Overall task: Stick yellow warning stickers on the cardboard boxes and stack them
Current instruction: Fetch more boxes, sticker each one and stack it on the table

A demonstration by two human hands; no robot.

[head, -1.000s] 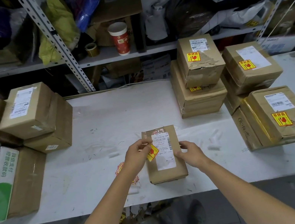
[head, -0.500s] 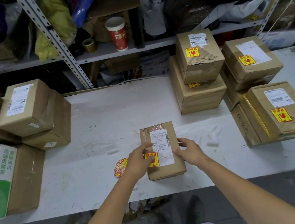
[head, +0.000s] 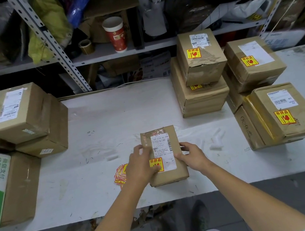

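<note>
Sticker (head: 158,162) now pressed flat — left hand (head: 140,165) on box (head: 175,175).

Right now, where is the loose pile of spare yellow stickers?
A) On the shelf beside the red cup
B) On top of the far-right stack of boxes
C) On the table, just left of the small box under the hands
C: the sticker pile lies on the table by the left side of the small box, partly hidden by the left hand.
</note>
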